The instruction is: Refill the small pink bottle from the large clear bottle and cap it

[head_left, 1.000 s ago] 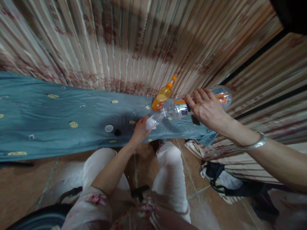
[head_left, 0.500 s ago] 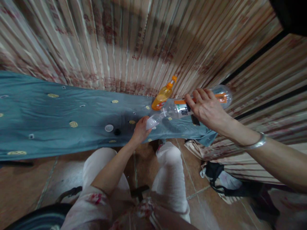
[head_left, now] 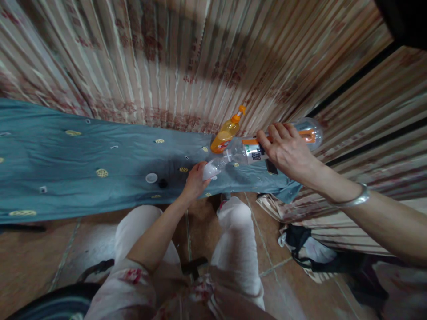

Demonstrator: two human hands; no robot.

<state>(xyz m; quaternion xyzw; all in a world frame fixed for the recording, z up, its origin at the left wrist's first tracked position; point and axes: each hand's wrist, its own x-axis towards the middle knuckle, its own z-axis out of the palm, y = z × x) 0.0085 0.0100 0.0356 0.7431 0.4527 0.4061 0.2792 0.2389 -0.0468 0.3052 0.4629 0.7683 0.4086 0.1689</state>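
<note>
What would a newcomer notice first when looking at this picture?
First, the clear bottle, held tilted over the blue cloth: the right hand grips its body and the left hand holds a small white piece at its mouth. Just behind, an orange bottle stands on the cloth before the striped curtain.

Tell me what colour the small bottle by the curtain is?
The bottle is orange; the head view shows it.

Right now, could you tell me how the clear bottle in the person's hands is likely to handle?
The clear bottle, held sideways between left hand and right hand, looks empty, so probably light for its size. Its thin see-through wall would likely dent under a firm squeeze. Being round, it may roll if laid on the blue cloth.
</note>
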